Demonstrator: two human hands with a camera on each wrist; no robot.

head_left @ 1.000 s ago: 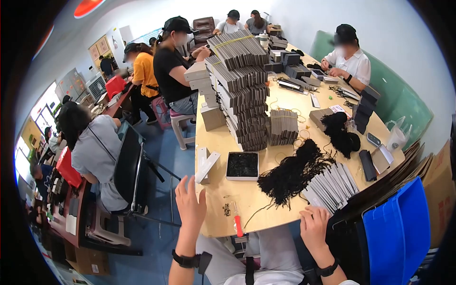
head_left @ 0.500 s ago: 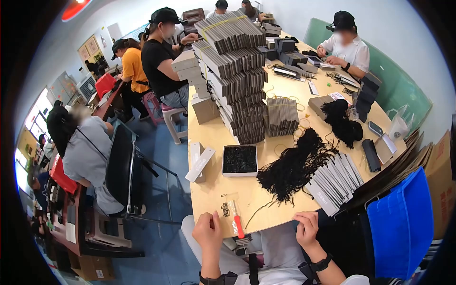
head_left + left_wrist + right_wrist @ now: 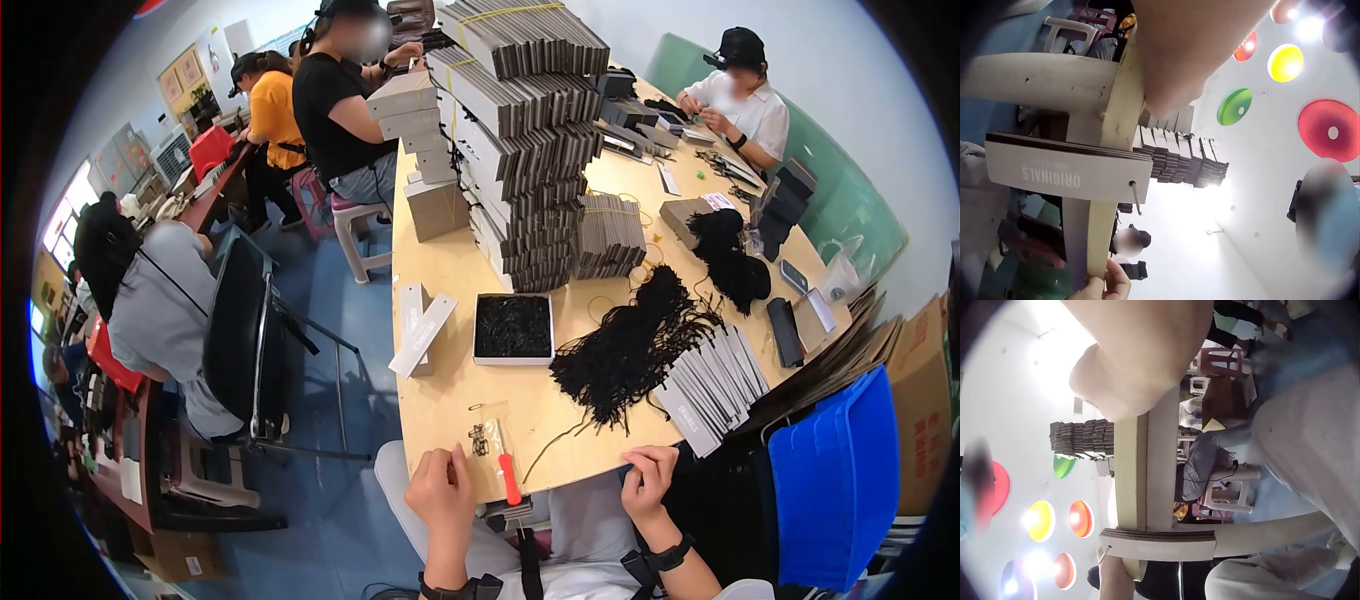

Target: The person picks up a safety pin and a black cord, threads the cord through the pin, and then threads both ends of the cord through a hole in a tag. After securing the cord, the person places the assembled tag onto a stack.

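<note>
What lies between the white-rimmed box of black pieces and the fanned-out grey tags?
A heap of black cords lies between the box and the tags, as the head view shows.

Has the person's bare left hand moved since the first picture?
Yes: against the slim red-handled tool on the pale wooden table, the left hand has come rightward, closer to it, and lower in the head view.

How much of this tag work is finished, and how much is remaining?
The tall card stack looks bundled, with yellow bands near its top, though I cannot tell if it is finished. The left hand and right hand hold nothing visible. The loose black cords and fanned tags beside them probably remain.
</note>
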